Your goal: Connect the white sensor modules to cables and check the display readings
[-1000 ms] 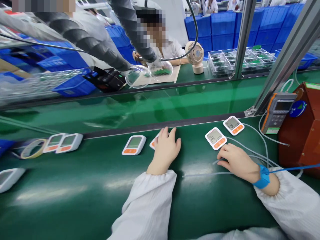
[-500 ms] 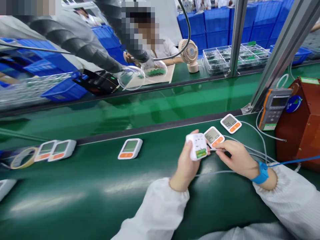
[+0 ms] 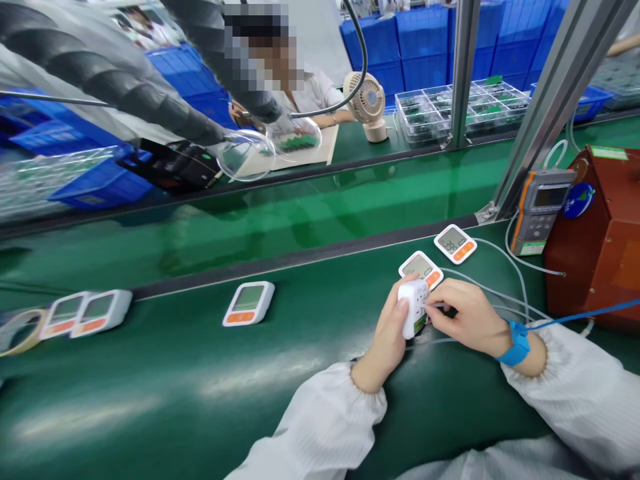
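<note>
A white digital monitor (image 3: 414,308) is gripped in my left hand (image 3: 387,333), closed round its edges. It stands tilted with its back toward my right hand, and green batteries show in its lower part. My right hand (image 3: 467,317), wearing a blue wrist strap (image 3: 517,343), is closed in a pinch on a thin pale tube (image 3: 431,305) at the monitor's back. Whether the tube end sits in the monitor, I cannot tell. Just behind my hands lies a monitor with orange buttons (image 3: 421,268), partly covered. Another monitor with a lit reading (image 3: 455,244) lies beyond it, with a tube attached.
One monitor (image 3: 249,304) lies mid-bench; two overlapping ones (image 3: 100,312) lie left beside a tape roll (image 3: 23,331). Right stand a grey-orange handheld meter (image 3: 543,210) and a brown-red box (image 3: 595,233). A metal post (image 3: 463,73) rises ahead. Across the bench, a person sits near a fan (image 3: 369,100).
My left hand has turned the monitor so its back faces right, and raised it slightly over the monitor behind. My right hand has brought the tube up against it. The view has shifted right.
</note>
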Demonstrator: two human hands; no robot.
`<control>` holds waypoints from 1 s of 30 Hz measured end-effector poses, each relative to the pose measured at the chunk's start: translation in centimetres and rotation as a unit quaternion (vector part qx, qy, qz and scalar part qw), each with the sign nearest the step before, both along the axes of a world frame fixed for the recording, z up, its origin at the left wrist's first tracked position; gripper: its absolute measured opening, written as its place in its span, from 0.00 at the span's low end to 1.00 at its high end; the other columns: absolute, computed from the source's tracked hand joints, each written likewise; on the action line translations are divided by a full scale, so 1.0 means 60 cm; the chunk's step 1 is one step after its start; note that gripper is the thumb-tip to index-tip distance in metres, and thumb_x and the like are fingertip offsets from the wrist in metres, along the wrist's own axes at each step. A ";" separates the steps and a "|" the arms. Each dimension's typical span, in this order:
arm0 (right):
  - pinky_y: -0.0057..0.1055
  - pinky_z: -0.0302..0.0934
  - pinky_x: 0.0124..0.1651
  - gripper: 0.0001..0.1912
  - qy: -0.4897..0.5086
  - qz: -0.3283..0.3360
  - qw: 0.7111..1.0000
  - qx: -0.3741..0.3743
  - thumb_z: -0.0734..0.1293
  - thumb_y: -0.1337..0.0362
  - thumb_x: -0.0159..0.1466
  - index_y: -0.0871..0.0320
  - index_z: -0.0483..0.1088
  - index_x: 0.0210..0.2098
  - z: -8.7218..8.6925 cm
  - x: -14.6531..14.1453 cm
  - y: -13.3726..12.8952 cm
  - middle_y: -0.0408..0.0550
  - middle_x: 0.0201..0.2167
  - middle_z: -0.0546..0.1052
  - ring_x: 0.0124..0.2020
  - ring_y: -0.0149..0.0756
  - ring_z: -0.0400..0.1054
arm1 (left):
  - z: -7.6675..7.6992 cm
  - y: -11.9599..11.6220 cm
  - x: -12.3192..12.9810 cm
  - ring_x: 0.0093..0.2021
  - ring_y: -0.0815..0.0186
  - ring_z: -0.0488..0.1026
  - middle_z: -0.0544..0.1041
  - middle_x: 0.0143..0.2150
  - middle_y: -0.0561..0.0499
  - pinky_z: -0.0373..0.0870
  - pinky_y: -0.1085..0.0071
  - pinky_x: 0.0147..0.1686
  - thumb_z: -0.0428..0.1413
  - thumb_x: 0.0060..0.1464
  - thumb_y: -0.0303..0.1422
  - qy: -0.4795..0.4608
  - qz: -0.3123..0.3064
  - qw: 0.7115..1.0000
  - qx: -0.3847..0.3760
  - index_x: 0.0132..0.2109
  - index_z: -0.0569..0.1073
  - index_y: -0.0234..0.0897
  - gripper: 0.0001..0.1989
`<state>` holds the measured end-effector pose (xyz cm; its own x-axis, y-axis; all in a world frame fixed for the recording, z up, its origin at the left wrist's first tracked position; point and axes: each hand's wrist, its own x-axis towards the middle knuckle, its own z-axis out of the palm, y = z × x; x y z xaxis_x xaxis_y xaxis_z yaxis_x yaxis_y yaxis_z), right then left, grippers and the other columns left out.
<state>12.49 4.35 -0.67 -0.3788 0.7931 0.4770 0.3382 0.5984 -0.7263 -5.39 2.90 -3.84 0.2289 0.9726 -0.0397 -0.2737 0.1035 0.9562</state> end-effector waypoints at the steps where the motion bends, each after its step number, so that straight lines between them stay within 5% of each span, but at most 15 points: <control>1: 0.27 0.61 0.35 0.08 0.000 -0.002 1.000 -0.003 0.62 0.66 0.70 0.58 0.70 0.36 0.000 0.000 0.000 0.45 0.34 0.74 0.33 0.30 0.67 | 0.000 -0.001 0.000 0.57 0.53 0.69 0.71 0.59 0.42 0.65 0.57 0.58 0.48 0.66 0.49 0.000 -0.001 1.000 0.001 0.64 0.64 0.40 0.27; 30: 0.25 0.57 0.33 0.07 0.043 0.005 0.998 -0.035 0.62 0.68 0.69 0.58 0.68 0.33 -0.001 -0.008 -0.007 0.43 0.30 0.70 0.29 0.28 0.63 | 0.006 -0.001 0.001 0.54 0.54 0.70 0.72 0.58 0.42 0.66 0.58 0.56 0.48 0.65 0.50 0.024 -0.020 0.999 0.023 0.63 0.64 0.38 0.27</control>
